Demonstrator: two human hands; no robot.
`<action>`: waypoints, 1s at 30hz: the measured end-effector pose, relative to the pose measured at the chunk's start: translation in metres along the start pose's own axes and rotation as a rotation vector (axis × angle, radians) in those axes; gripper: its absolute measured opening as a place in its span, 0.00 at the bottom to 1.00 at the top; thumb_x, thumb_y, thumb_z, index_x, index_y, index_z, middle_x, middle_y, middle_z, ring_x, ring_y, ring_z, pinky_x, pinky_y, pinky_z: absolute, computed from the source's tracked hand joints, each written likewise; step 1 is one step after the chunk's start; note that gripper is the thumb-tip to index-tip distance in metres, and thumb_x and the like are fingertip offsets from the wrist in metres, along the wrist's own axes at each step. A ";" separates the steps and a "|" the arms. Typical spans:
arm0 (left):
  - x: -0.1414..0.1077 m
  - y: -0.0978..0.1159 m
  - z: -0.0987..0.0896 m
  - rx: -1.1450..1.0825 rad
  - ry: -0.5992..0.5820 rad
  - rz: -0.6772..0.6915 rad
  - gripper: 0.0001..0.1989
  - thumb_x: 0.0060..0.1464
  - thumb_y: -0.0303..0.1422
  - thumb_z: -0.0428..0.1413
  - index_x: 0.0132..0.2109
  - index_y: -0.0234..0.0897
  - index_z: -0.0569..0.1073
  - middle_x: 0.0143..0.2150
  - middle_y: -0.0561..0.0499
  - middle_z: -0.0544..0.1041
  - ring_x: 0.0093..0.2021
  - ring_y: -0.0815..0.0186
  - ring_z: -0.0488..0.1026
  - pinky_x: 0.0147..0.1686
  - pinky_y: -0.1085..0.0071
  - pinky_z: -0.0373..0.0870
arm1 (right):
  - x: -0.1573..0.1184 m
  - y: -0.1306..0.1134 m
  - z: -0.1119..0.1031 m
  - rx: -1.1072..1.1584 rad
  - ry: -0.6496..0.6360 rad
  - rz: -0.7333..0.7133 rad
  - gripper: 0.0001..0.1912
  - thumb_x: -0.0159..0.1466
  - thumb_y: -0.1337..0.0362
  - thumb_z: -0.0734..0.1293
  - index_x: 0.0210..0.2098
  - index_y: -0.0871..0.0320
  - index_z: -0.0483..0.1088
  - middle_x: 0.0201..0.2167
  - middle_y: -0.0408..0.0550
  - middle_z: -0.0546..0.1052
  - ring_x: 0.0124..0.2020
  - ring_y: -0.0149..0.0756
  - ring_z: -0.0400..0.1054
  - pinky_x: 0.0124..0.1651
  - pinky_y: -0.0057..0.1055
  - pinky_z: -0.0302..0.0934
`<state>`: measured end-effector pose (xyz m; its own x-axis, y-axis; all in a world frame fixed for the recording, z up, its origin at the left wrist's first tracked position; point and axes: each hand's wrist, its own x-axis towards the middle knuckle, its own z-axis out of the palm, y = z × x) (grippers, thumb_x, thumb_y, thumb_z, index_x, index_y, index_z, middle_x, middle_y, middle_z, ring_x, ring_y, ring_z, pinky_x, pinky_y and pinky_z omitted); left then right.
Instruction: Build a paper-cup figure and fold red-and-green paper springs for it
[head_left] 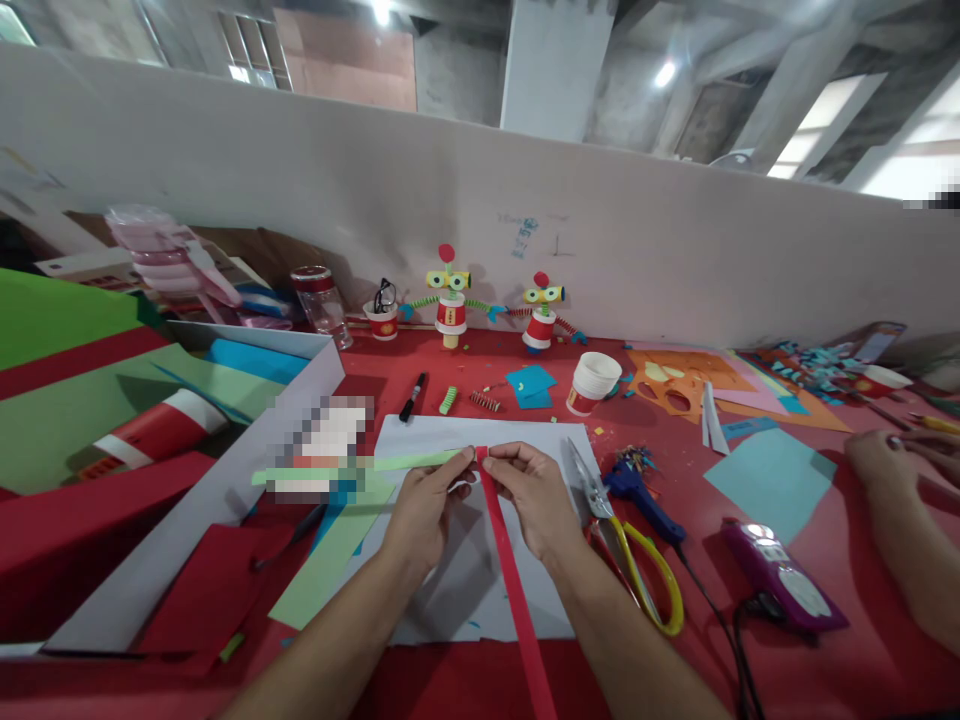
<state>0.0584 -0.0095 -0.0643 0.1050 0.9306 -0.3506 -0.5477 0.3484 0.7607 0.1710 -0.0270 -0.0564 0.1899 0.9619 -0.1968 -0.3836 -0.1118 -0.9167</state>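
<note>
Head view, left to right: a box [202, 490] holds coloured paper and a red cup [161, 430], with red paper [199, 590] just beside it on the table [360, 370]. A green strip [420, 460] runs sideways to the fingertips of the left hand [420, 510], which pinch its end. Near the far edge of a white sheet [465, 600], this end meets the top of a red strip [510, 570], pinched by the right hand [529, 495]; the red strip slants down toward the near edge. Behind stand two paper figures [451, 312]. White cups [592, 380] stand beyond the sheet's right corner. Yellow-handled scissors [626, 560] lie partly over its right edge, beside a blue glue gun [645, 500]. Farther right are a purple device [784, 580], blue paper [772, 480] and another person's hand [874, 460].
</note>
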 end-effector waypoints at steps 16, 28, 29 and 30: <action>0.004 0.000 -0.002 -0.022 0.039 -0.018 0.13 0.29 0.32 0.70 0.20 0.32 0.74 0.18 0.56 0.69 0.22 0.74 0.62 0.25 0.77 0.59 | -0.001 0.003 0.000 -0.036 -0.091 -0.096 0.13 0.47 0.63 0.74 0.31 0.57 0.72 0.24 0.39 0.73 0.27 0.28 0.66 0.34 0.28 0.61; -0.001 0.011 -0.004 0.281 -0.095 0.049 0.14 0.36 0.37 0.65 0.17 0.34 0.71 0.17 0.55 0.67 0.24 0.70 0.62 0.30 0.72 0.60 | 0.001 -0.011 -0.008 -0.187 -0.105 -0.064 0.07 0.50 0.61 0.71 0.25 0.59 0.74 0.20 0.41 0.73 0.23 0.28 0.64 0.30 0.27 0.57; -0.002 0.010 -0.003 0.296 -0.099 0.064 0.14 0.38 0.37 0.65 0.18 0.34 0.72 0.18 0.54 0.67 0.25 0.70 0.62 0.30 0.72 0.61 | 0.001 -0.011 -0.008 -0.177 -0.096 -0.072 0.07 0.49 0.61 0.71 0.24 0.59 0.74 0.19 0.40 0.73 0.23 0.27 0.63 0.29 0.27 0.57; -0.002 0.010 -0.003 0.315 -0.112 0.075 0.13 0.39 0.38 0.64 0.19 0.34 0.72 0.19 0.54 0.68 0.25 0.70 0.62 0.30 0.72 0.60 | 0.001 -0.010 -0.008 -0.163 -0.085 -0.080 0.06 0.49 0.62 0.71 0.24 0.59 0.74 0.19 0.40 0.72 0.22 0.27 0.62 0.29 0.27 0.56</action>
<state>0.0500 -0.0085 -0.0574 0.1735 0.9556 -0.2382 -0.2764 0.2794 0.9195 0.1822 -0.0265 -0.0498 0.1349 0.9861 -0.0971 -0.2177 -0.0661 -0.9738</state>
